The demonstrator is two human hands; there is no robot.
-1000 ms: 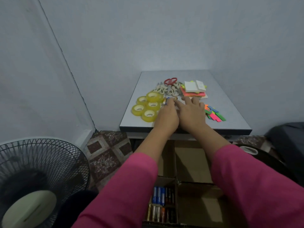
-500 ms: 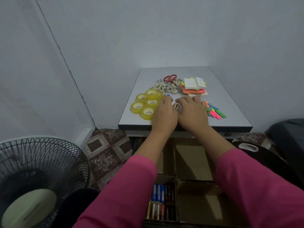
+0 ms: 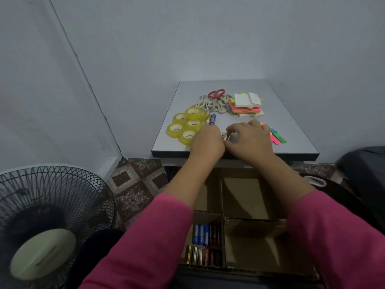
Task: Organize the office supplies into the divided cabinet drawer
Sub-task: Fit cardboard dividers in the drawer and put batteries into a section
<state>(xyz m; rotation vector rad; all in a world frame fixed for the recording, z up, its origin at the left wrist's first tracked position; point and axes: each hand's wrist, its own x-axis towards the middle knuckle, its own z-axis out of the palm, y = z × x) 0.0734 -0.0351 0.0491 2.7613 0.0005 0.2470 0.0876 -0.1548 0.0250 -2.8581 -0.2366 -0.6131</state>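
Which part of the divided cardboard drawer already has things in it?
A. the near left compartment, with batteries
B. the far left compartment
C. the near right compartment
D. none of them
A: the batteries lie in rows in the near left compartment of the drawer, while the other compartments that show have bare cardboard floors, though the sleeves hide parts of them.

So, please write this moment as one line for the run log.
left hand: gathering batteries | right hand: same | table: tape rolls, scissors | drawer: batteries in near-left compartment
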